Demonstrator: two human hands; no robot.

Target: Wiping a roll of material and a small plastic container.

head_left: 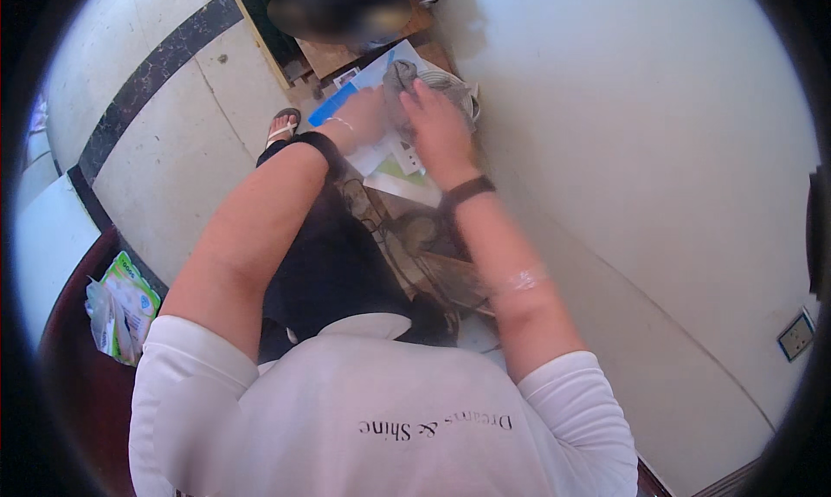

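Note:
A crumpled grey cloth (400, 83) is bunched up between my two hands over a small low table. My right hand (440, 138) has its fingers and thumb closed on the cloth's right side. Just left of the cloth, my left hand (362, 116) is smeared by motion, so its fingers cannot be made out. Beneath both hands lie a white and blue sheet (333, 106) and a white and green paper (405, 185). Behind my right hand, a white rounded object (463, 94) with ridges is partly hidden.
A blurred dark round object (338, 12) stands at the table's far end. The white wall (623, 133) runs close along the right, with a socket (795, 334) low on it. A green and white plastic packet (125, 306) lies on a dark red seat at the left.

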